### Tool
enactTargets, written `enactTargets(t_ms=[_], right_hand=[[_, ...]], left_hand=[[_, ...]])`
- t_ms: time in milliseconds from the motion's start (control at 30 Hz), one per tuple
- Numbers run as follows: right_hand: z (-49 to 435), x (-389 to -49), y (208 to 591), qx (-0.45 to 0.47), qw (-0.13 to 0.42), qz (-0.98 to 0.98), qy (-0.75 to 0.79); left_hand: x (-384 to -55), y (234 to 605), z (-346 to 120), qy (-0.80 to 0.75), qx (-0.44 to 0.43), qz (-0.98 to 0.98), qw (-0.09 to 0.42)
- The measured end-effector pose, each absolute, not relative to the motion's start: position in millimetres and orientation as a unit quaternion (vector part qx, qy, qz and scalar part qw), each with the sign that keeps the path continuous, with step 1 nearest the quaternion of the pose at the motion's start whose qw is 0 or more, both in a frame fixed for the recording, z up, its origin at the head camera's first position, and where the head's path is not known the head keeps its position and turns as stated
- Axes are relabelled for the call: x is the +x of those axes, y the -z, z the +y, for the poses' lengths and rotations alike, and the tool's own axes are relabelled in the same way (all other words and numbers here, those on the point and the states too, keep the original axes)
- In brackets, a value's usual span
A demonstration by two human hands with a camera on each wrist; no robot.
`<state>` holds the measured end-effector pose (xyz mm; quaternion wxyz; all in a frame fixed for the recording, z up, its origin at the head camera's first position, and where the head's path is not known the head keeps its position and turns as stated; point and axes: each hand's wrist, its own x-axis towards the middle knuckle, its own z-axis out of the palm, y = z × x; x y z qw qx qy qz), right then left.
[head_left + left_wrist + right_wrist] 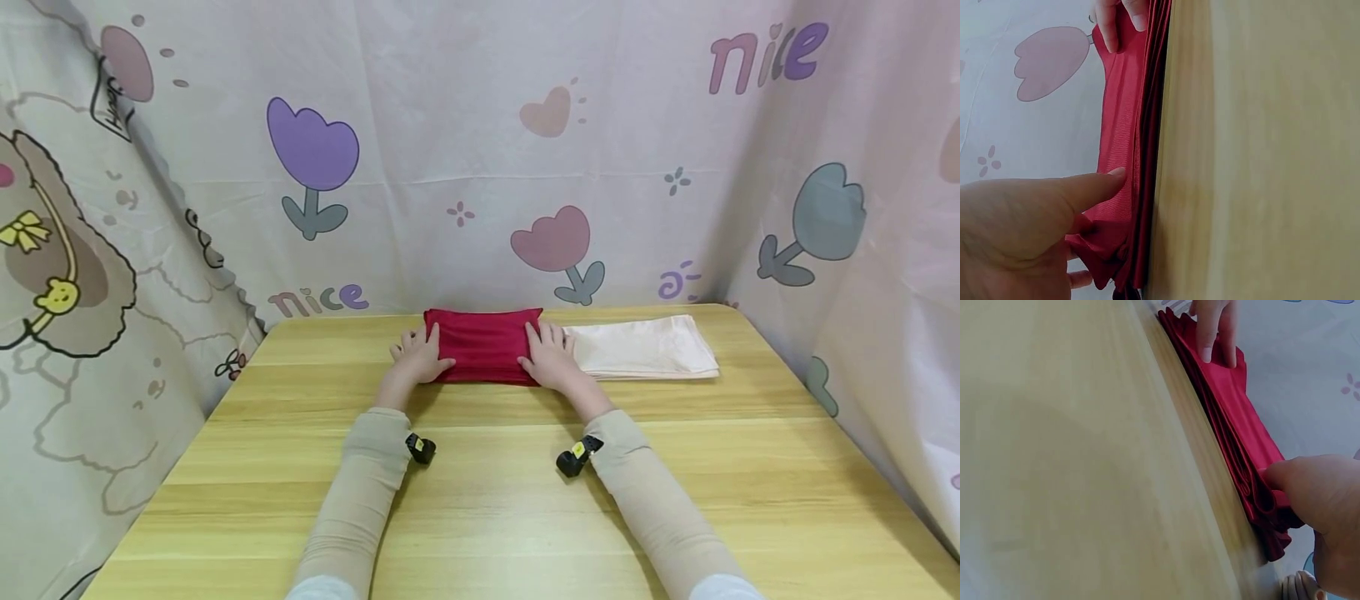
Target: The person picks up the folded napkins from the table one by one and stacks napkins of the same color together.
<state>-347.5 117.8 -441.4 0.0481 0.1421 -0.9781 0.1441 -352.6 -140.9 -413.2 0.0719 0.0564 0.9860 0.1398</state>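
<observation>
A folded red satin cloth (487,346) lies at the far edge of the table, its stacked layers showing along the near side. At its left end my left hand (422,356) grips it, thumb and index finger on top, the other fingers round the end. My right hand (552,357) grips the opposite end in the same way. In the left wrist view the red cloth (1119,131) is bunched beside the left thumb (1094,187). Its layers (1250,481) bulge by the right thumb in the right wrist view. Some fingertips are hidden behind the cloth.
A folded cream-white cloth (645,348) lies right of the red one, close to the right hand. The wooden table (487,508) stretches toward me. A printed curtain (435,142) hangs behind the table's far edge and along both sides.
</observation>
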Motion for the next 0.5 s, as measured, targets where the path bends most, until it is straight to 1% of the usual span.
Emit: enactTargets(t_ms=[300, 500], right_hand=[[114.5, -348.1, 443.6, 0.133, 0.031, -0.984, -0.117], [114.1, -345.6, 441.5, 0.114, 0.013, -0.987, -0.108]], left_hand=[[-352.5, 413.6, -142.3, -0.161, 0.034, 0.98, 0.112], [-354.0, 417.6, -146.1, -0.146, 0.019, 0.982, 0.122]])
